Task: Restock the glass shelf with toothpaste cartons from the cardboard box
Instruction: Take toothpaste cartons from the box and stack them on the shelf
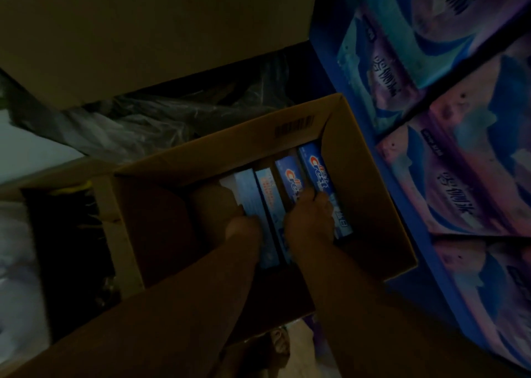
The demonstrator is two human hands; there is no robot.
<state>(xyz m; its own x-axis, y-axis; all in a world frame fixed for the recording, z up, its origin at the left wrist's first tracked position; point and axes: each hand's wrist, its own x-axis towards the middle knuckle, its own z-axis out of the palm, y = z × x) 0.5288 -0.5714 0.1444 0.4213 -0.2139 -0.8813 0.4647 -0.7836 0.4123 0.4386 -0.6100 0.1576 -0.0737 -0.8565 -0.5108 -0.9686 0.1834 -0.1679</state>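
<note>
An open cardboard box [370, 205] sits below me in dim light. Several blue toothpaste cartons [314, 165] lie side by side along its right half. Both my hands reach down into the box. My left hand [244, 229] is closed over the near end of the pale-blue cartons [247, 188] on the left of the row. My right hand [310, 219] grips the two darker blue cartons on the right, with its fingers curled over their tops. The box's left half looks dark and bare. No glass shelf is in view.
Stacked blue and purple packs [448, 159] fill the right side, close against the box. A larger cardboard box [129, 33] stands behind. Crumpled clear plastic [161, 119] lies between the two boxes. Dark clutter [71, 248] sits to the left.
</note>
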